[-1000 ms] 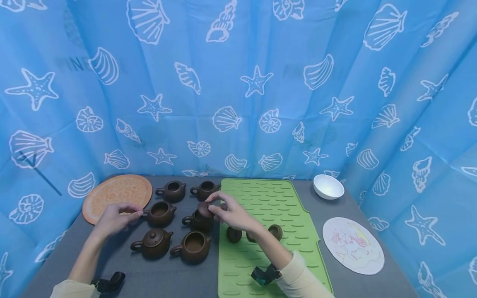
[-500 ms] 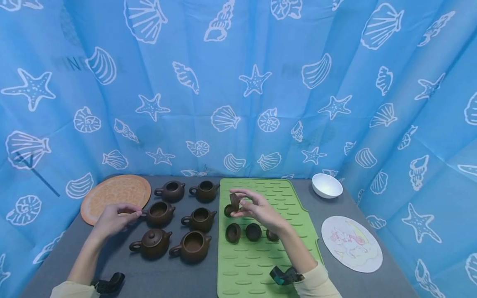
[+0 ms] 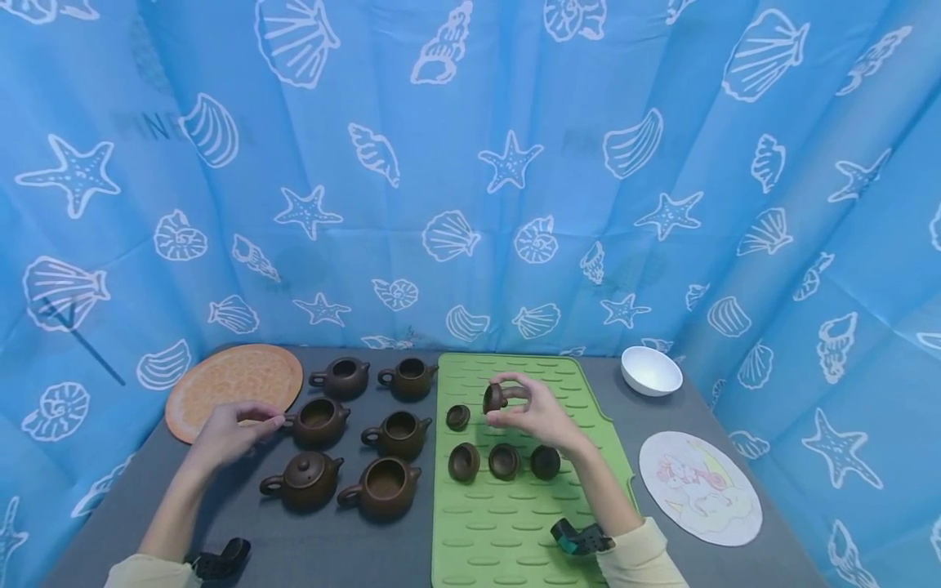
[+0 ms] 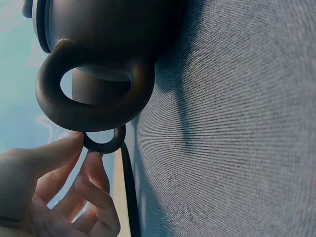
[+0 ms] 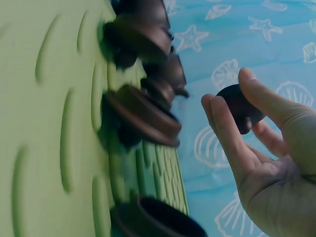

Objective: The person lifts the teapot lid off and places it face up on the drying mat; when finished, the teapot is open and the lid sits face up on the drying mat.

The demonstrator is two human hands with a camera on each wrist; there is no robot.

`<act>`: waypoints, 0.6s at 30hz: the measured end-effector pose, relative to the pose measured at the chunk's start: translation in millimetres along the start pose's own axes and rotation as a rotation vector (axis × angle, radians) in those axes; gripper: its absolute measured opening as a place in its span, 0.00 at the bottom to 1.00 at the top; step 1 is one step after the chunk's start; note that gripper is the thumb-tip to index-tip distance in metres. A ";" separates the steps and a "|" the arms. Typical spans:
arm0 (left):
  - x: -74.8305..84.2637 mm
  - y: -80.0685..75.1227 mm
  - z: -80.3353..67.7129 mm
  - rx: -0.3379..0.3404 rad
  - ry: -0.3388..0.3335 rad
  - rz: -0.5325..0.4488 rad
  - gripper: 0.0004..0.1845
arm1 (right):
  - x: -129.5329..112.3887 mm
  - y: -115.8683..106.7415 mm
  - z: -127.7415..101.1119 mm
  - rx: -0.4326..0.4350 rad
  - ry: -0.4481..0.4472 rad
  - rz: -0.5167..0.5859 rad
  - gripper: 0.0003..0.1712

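My right hand (image 3: 540, 418) pinches a brown teapot lid (image 3: 493, 398) by its rim above the green mat, the lid turned on its side. In the right wrist view, the lid's knob (image 5: 244, 125) points down toward the palm. On the mat lie several other lids, such as one lid (image 3: 503, 461) with its hollow side up. My left hand (image 3: 229, 433) pinches the handle of a lidless brown teapot (image 3: 318, 422), also seen in the left wrist view at its handle (image 4: 106, 146). Nearer me stands a teapot with its lid on (image 3: 305, 480).
Several lidless teapots stand around, including one teapot (image 3: 399, 434) beside the green mat (image 3: 485, 523). A round orange mat (image 3: 235, 371) lies at the far left. On the right are a white bowl (image 3: 651, 371) and a round picture mat (image 3: 701, 487). A patterned curtain (image 3: 470, 180) hangs behind.
My right hand has carried the lid off the middle right teapot, rightward over the green mat, and tipped it on its side. The left hand stays at the teapot handle.
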State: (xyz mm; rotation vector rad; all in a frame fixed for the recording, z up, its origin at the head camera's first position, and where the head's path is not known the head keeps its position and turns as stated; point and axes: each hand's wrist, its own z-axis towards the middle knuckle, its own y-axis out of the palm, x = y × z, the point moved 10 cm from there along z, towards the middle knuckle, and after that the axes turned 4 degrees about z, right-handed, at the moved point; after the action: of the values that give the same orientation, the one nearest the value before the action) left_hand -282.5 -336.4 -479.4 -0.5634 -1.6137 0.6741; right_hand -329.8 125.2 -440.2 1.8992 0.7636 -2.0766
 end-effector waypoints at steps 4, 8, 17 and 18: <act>-1.0 0.8 -0.3 -0.002 0.000 -0.008 0.18 | 9.1 -10.6 3.8 0.023 0.024 -0.124 0.36; -0.2 0.5 -0.2 0.000 0.008 -0.004 0.18 | 18.1 -17.6 8.0 0.020 0.060 -0.221 0.36; 1.2 0.6 -1.2 0.009 0.022 0.000 0.18 | 31.4 -18.5 14.9 -0.041 0.069 -0.322 0.33; 1.6 0.6 -1.5 0.011 0.026 0.002 0.18 | 32.1 -17.6 15.5 -0.053 0.068 -0.327 0.33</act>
State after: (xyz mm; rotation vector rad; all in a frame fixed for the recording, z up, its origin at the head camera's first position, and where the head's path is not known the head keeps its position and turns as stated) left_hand -281.2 -334.7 -478.6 -0.5636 -1.5846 0.6736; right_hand -356.2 137.7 -467.2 1.9323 1.2045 -2.1530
